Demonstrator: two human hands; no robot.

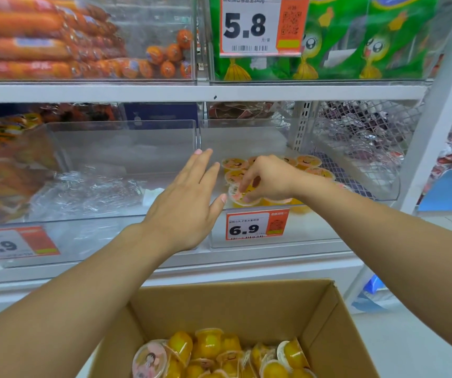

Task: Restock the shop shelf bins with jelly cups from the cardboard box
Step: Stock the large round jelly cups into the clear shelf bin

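My right hand (267,178) reaches into the clear shelf bin (383,186) and its fingertips (242,191) pinch a jelly cup (239,197) by the rim, thumb low at the near edge and the other fingers curled over the top. That cup is short and round, so it has no real long axis; its foil lid, pale pink with a small printed picture, tilts up and toward me, and the yellow body sits below it, just behind the bin's front wall. Beyond my right fingers more jelly cups (235,163) stand lid-up in loose rows, each with the same pinkish lid over yellow jelly. My left hand (185,199) hovers flat just left of the pinched cup, fingers straight and lying close together and pointing into the shelf, thumb spread out so its tip sits right beside the cup's lid; I cannot tell whether it touches. It holds nothing. Under my right fingers, on the bin's front, hangs an orange and white price tag (256,226) reading 6.9. Left of my left fingers is a second clear bin (126,148) with crumpled clear plastic in it. Below both wrists the cardboard box (336,323) stands open, and the jelly cups in it (211,350) lie jumbled, some on their sides with lids facing sideways, 1 near the left showing a pink lid with a cartoon figure.
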